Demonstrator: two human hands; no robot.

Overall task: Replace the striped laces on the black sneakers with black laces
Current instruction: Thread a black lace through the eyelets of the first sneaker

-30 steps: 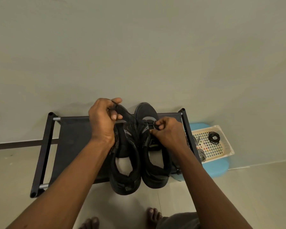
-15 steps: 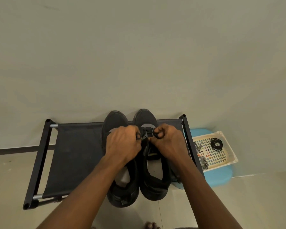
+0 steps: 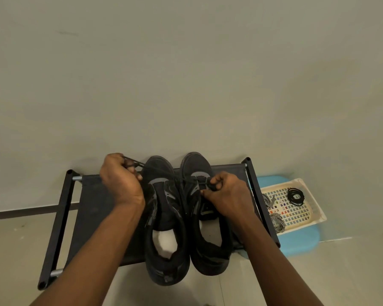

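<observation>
Two black sneakers stand side by side on a black fabric rack point(image 3: 93, 208), toes toward the wall: the left sneaker point(image 3: 164, 219) and the right sneaker point(image 3: 205, 230). A black lace point(image 3: 161, 171) runs taut from the right sneaker's front eyelets across the left sneaker's toe. My left hand point(image 3: 119, 180) grips that lace end up and to the left of the shoes. My right hand point(image 3: 226, 193) pinches the lace's other part at the right sneaker's eyelets. Striped laces point(image 3: 277, 221) lie coiled in a basket at the right.
A cream plastic basket point(image 3: 312, 208) sits on a blue stool point(image 3: 303, 246) right of the rack, holding a coiled black lace point(image 3: 295, 196) and the striped coils. A plain wall stands close behind the rack. Tiled floor lies in front.
My left hand has moved from the shoes' middle up and to the left, pulling the black lace taut. My right hand stays at the right sneaker's eyelets.
</observation>
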